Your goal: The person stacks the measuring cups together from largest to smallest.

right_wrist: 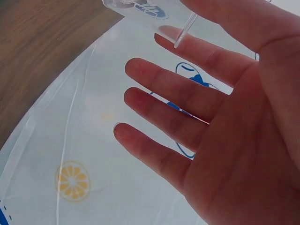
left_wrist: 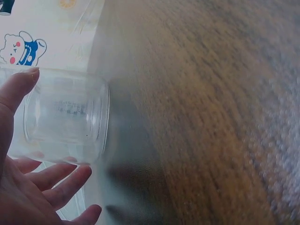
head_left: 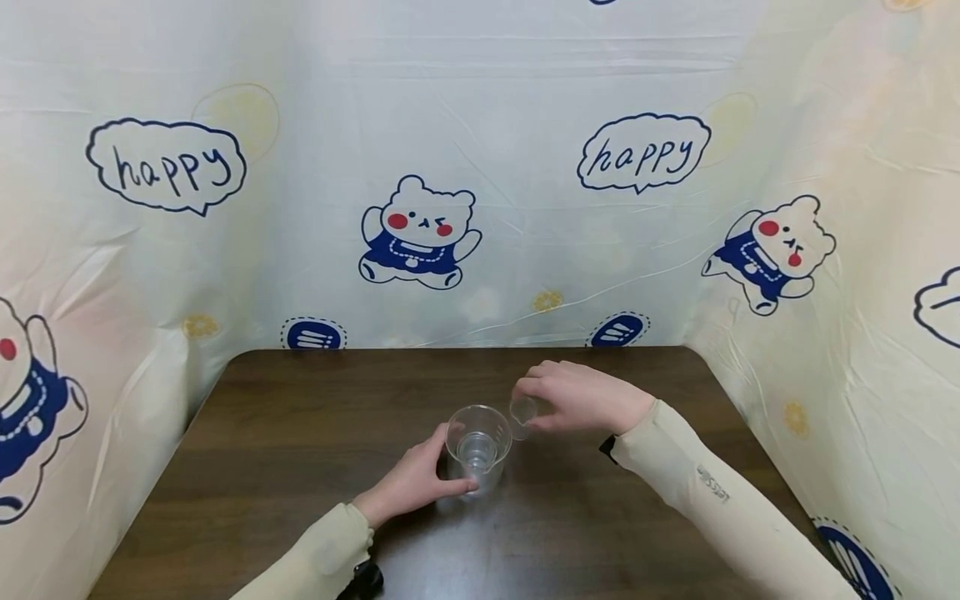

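Observation:
My left hand holds a large clear glass beaker on the table, thumb on the near side and fingers round the far left. A smaller clear glass vessel shows inside it, also seen through the wall in the left wrist view. My right hand pinches a small clear beaker between thumb and index finger, just right of the large beaker's rim. In the right wrist view this small beaker is partly out of frame, and the other three fingers extend below it.
The dark brown wooden table has rounded far corners. A pale curtain printed with bears, "happy" bubbles and orange slices surrounds it at the back and both sides.

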### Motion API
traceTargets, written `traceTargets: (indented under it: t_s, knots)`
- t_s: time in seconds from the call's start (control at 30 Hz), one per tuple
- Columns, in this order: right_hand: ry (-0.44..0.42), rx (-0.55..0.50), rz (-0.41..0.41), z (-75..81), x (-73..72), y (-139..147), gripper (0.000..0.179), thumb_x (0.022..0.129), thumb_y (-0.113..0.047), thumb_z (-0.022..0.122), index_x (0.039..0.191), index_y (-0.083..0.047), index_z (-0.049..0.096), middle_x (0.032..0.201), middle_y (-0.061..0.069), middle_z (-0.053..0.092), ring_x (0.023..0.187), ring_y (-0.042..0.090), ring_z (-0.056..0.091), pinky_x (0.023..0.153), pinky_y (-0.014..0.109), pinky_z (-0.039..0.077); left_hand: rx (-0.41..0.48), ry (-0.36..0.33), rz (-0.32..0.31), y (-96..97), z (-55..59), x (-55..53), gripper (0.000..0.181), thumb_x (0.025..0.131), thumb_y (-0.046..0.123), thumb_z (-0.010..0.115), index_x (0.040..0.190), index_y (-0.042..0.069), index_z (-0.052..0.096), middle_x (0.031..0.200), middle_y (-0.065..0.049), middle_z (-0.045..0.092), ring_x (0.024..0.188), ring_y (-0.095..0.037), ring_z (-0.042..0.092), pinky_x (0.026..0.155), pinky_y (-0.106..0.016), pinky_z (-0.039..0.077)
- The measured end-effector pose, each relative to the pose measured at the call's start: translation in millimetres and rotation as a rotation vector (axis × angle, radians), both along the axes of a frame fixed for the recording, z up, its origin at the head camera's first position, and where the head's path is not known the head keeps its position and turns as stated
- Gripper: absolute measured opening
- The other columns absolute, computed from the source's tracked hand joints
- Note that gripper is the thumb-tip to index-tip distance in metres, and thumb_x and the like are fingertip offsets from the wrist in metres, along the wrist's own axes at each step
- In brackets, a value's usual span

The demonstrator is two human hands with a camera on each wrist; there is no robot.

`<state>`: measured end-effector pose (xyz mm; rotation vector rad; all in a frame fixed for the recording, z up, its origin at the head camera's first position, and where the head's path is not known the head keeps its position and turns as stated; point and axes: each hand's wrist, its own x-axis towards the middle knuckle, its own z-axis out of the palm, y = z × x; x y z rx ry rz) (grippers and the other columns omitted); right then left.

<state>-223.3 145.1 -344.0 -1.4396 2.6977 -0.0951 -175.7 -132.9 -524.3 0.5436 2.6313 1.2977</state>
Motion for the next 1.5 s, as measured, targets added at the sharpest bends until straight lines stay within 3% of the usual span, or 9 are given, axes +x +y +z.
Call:
traceTargets:
  t_s: [0.37, 0.97, 1.27, 1.5]
  knots:
    - [-0.064, 0.000, -0.006, -0.1, -0.2, -21, 0.030, 0.093, -0.028, 0.079, 0.119, -0.014, 0.073, 0.116, 0.001, 0.069, 0.106, 0.021, 0.064, 0.096, 0.040, 0.054, 0.009, -0.007, -0.001, 0.0, 0.2, 2.4, 0.088, 0.084, 0.051, 0.085, 0.150, 0.013, 0.042, 0.138, -0.009, 0.061, 0.122, -0.027, 0.063, 0.099, -0.050, 0.051]
    - [-0.011, 0.043, 0.071, -24.5, -4.2, -50, 0.032, 0.091, -0.031, 0.081, 0.117, -0.014, 0.073, 0.113, 0.003, 0.069, 0.103, 0.022, 0.064, 0.093, 0.037, 0.054, 0.009, -0.015, -0.020, -1.6, 1.6, 0.4, 0.088, 0.085, 0.055, 0.083, 0.150, 0.012, 0.042, 0.137, -0.010, 0.062, 0.123, -0.026, 0.064, 0.099, -0.049, 0.052]
    - [0.004, 0.072, 0.083, -40.2, -8.7, -53, 0.036, 0.091, -0.035, 0.082, 0.120, -0.014, 0.074, 0.127, 0.007, 0.067, 0.125, 0.026, 0.058, 0.104, 0.041, 0.051, 0.012, -0.021, -0.026, -2.6, 0.1, -0.5, 0.085, 0.086, 0.055, 0.082, 0.150, 0.014, 0.042, 0.138, -0.010, 0.061, 0.122, -0.027, 0.064, 0.096, -0.049, 0.053]
    - [-0.004, 0.075, 0.075, -52.2, -12.1, -54, 0.036, 0.091, -0.038, 0.083, 0.119, -0.017, 0.074, 0.129, 0.006, 0.066, 0.127, 0.026, 0.056, 0.105, 0.042, 0.051, 0.021, -0.026, -0.026, -3.3, 0.5, 0.1, 0.084, 0.087, 0.052, 0.083, 0.150, 0.014, 0.042, 0.137, -0.009, 0.062, 0.122, -0.027, 0.064, 0.097, -0.050, 0.053]
